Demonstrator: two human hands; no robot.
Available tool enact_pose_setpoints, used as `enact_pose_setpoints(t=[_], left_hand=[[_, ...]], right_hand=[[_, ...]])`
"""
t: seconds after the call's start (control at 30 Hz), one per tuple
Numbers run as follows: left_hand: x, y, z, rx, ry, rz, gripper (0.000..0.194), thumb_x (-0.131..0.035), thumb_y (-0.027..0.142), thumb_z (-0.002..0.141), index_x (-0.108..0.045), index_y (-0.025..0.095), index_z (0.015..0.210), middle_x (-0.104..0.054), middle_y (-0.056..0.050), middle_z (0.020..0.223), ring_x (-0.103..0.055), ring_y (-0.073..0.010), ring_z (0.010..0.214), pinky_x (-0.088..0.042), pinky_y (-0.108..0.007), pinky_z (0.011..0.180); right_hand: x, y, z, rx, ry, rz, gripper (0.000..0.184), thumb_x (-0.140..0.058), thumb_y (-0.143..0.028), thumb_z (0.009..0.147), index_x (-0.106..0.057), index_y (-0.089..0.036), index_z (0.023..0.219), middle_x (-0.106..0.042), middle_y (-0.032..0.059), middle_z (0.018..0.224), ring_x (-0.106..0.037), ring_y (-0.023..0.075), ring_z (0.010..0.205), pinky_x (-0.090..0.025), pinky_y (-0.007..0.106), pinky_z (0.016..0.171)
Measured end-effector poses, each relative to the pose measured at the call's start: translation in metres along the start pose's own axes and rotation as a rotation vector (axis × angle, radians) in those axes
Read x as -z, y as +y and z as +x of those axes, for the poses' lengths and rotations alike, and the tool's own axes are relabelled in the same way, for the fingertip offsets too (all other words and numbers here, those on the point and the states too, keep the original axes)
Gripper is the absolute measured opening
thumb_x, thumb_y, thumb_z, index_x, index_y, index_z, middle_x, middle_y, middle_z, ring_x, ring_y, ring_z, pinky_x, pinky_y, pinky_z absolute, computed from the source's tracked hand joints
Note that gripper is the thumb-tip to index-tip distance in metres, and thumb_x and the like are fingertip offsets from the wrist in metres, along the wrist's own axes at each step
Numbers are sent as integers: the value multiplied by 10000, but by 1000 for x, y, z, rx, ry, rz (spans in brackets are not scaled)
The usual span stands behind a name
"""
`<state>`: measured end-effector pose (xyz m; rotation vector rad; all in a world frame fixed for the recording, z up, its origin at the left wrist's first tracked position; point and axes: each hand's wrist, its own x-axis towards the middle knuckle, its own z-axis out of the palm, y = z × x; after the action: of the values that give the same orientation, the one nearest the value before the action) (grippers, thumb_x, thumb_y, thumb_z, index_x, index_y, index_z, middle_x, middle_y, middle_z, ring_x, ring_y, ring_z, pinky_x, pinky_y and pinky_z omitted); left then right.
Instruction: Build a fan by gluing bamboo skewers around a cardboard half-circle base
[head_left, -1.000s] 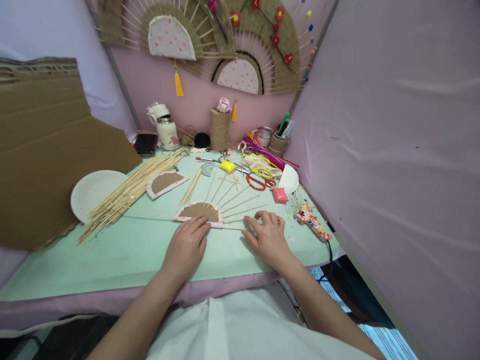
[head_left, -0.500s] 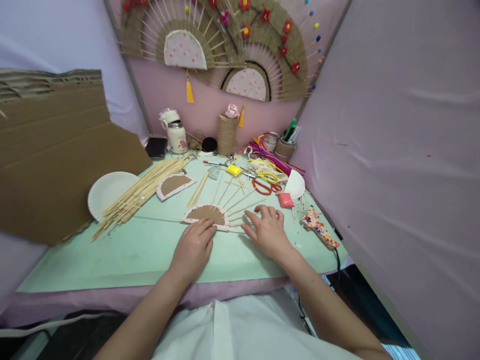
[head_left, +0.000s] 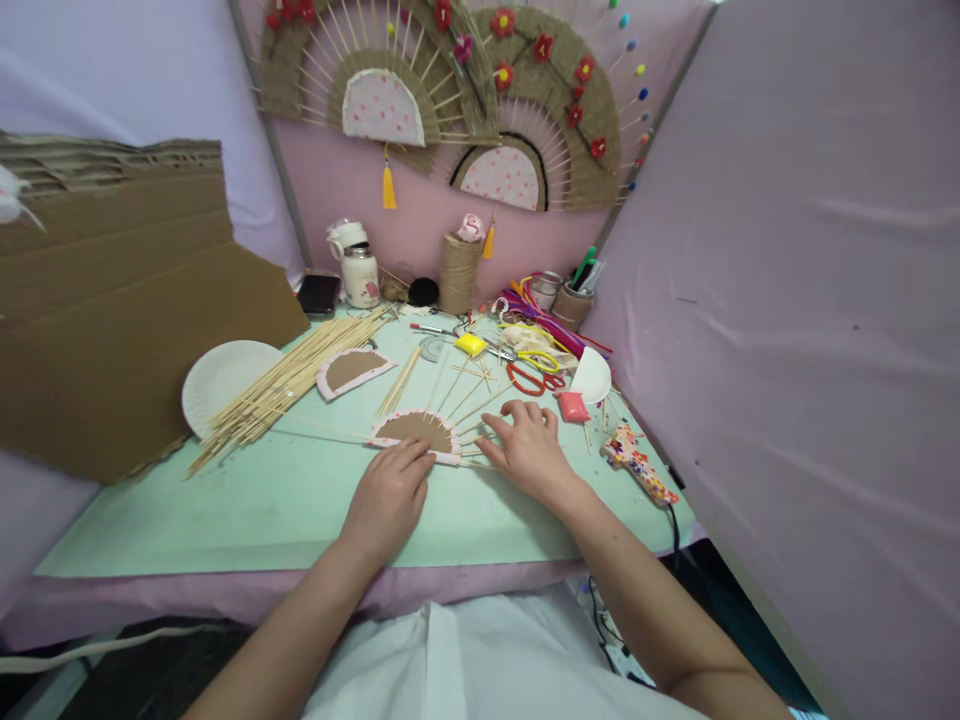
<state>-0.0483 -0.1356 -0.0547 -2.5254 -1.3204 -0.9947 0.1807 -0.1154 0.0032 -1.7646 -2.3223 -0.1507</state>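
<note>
A brown cardboard half-disc (head_left: 416, 427) with a pink-and-white spotted rim lies on the table in front of me. Thin bamboo sticks (head_left: 474, 408) fan out from its curved edge to the right and away from me. My left hand (head_left: 391, 492) rests on its straight near edge, fingers lying flat and close together. Over the lower right sticks is my right hand (head_left: 527, 452), its fingers apart and slightly bent, the fingertips at or just above the sticks. Whether they touch, I cannot tell. A second half-disc (head_left: 352, 373) lies behind, to the left.
A bundle of bamboo sticks (head_left: 289, 385) lies across a white paper plate (head_left: 217, 375) at left, by a large cardboard sheet (head_left: 142, 330). Red-handled scissors (head_left: 531, 381), a yellow packet (head_left: 471, 345), a pink packet (head_left: 573, 407) and a corded glue gun (head_left: 637, 462) lie right.
My right hand has shifted slightly left, closer to the half-disc, over the sticks. The left hand keeps its place on the near edge. The camera view has tilted a little.
</note>
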Motion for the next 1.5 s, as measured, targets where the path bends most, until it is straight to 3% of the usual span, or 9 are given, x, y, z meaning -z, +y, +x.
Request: enact_pose_setpoints(t=[0.17, 0.4, 0.67, 0.83, 1.0, 1.13, 1.2, 1.33, 1.5], left_hand=[[2, 2, 1, 0, 2, 11, 315, -456, 68, 874, -693, 145, 1066, -692, -102, 1215, -624, -256, 1154, -526, -445, 971], [1, 1, 1, -3, 7, 21, 315, -450, 71, 881, -696, 139, 1066, -694, -106, 1211, -620, -254, 1159, -527, -444, 970], [1, 2, 1, 19, -8, 2, 328, -442, 73, 879, -701, 152, 1065, -692, -103, 1215, -620, -250, 1161, -524, -451, 979], [3, 3, 2, 18, -3, 7, 329, -449, 69, 873, -702, 156, 1066, -694, -110, 1206, -627, -251, 1149, -530, -449, 971], [2, 3, 1, 32, 0, -19, 323, -459, 69, 873, -703, 163, 1063, -696, -106, 1199, -623, -257, 1154, -525, -454, 976], [2, 4, 1, 45, -2, -46, 342, -455, 61, 869, -701, 171, 1079, -684, -110, 1220, -604, -258, 1184, -513, -464, 988], [3, 5, 1, 42, 2, -42, 345, -447, 56, 869, -705, 169, 1069, -683, -113, 1223, -605, -257, 1181, -514, -463, 983], [6, 6, 4, 18, 26, -31, 323, -449, 58, 876, -709, 159, 1038, -700, -109, 1186, -628, -243, 1137, -528, -433, 958], [15, 11, 4, 24, 134, -85, 315, -438, 42, 871, -711, 184, 943, -738, -73, 1054, -667, -200, 1013, -532, -380, 900]], right_hand=[[-5, 0, 3, 0, -27, -1, 406, -446, -550, 953, -679, -287, 1155, -564, 108, 1197, -438, 266, 1106, -252, 451, 967], [5, -4, 16, 26, -12, 5, 421, -432, -553, 958, -654, -296, 1207, -554, 108, 1220, -432, 270, 1135, -247, 457, 976], [-6, -7, 28, 49, -32, 8, 423, -430, -562, 955, -686, -289, 1151, -559, 106, 1195, -430, 272, 1119, -254, 455, 963], [-3, -11, 36, 98, 10, 14, 445, -403, -566, 965, -656, -300, 1215, -553, 105, 1205, -426, 267, 1122, -257, 451, 959], [-2, -18, 46, 116, -18, -12, 433, -414, -557, 967, -709, -270, 1101, -567, 107, 1184, -426, 264, 1123, -262, 442, 947], [3, -24, 55, 110, 56, 1, 440, -434, -564, 960, -646, -297, 1238, -566, 99, 1214, -422, 264, 1121, -263, 434, 936], [5, -28, 58, 135, 30, -5, 439, -428, -563, 962, -689, -273, 1163, -577, 102, 1206, -426, 265, 1120, -260, 436, 936], [3, -37, 55, 146, -23, -2, 422, -424, -492, 985, -743, -220, 939, -629, 102, 1117, -448, 255, 1087, -253, 430, 925], [-3, -53, 37, 213, 4, 118, 269, -456, -337, 990, -709, -248, 1001, -662, 67, 1118, -467, 225, 1059, -250, 408, 897]])
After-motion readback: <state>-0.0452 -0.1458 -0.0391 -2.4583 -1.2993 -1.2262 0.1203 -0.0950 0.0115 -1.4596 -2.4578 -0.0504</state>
